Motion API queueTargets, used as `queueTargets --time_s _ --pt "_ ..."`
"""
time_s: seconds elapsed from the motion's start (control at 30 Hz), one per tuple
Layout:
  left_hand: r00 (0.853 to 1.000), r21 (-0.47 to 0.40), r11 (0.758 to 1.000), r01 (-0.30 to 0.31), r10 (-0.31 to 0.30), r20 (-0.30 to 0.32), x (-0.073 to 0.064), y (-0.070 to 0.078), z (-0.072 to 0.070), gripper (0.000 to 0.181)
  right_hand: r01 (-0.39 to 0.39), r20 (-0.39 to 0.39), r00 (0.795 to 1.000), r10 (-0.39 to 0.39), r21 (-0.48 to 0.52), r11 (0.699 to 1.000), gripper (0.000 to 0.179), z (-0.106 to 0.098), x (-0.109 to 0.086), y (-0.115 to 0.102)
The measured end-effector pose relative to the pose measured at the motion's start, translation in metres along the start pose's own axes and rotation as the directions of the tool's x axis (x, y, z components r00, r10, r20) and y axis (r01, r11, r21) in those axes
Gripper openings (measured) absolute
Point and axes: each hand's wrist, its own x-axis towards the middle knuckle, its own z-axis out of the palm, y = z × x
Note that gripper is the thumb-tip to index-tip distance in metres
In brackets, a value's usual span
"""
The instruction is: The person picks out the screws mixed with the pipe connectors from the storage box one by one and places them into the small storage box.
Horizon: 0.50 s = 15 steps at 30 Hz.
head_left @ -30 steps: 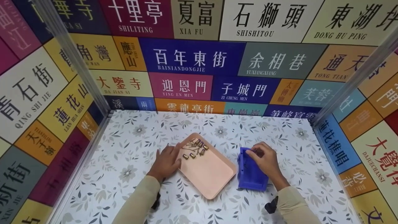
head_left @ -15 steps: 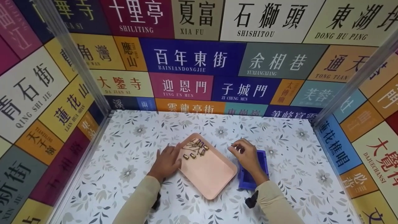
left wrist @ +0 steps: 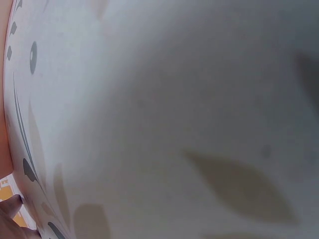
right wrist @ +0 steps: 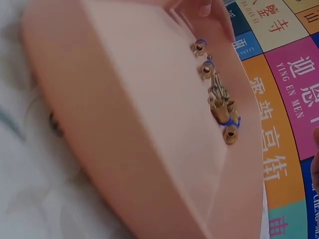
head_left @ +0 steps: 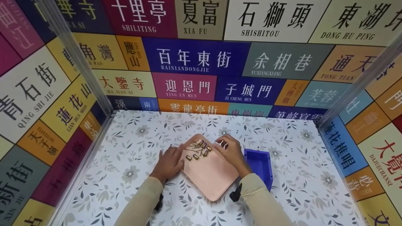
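A shallow pink tray (head_left: 210,182) lies on the table between my hands. At its far end sit several small brass-coloured cylindrical fittings (right wrist: 231,134) with blue rings, beside a cluster of thin metal pins (right wrist: 217,88). My left hand (head_left: 167,164) rests along the tray's left edge, its thumb at the rim and its other fingers extended. Over the tray's right rim is my right hand (head_left: 231,153), fingers bent loosely near the fittings, with no object visible between them. In the right wrist view, only its fingertips (right wrist: 316,172) show at the right edge.
A blue rectangular box (head_left: 259,164) stands just right of the tray, partly hidden by my right forearm. Patterned white cloth (head_left: 135,194) covers the table. Walls of coloured sign panels (head_left: 194,56) rise behind and at both sides.
My right hand has moved left from the blue box to the tray's right rim, uncovering more of the box. My left hand and the tray stay in place.
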Motion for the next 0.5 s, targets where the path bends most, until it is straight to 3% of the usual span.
queueTargets --time_s 0.3,0.5 --pt "1.000 -0.009 1.000 0.006 -0.006 -0.012 -0.001 0.001 -0.001 0.071 -0.004 0.040 0.999 0.006 -0.052 0.999 0.015 0.032 0.011 0.005" --pt "1.000 -0.012 1.000 0.021 -0.021 -0.008 -0.001 0.003 -0.002 0.071 -0.061 0.062 0.996 0.065 -0.059 0.996 0.026 0.048 0.017 0.009"
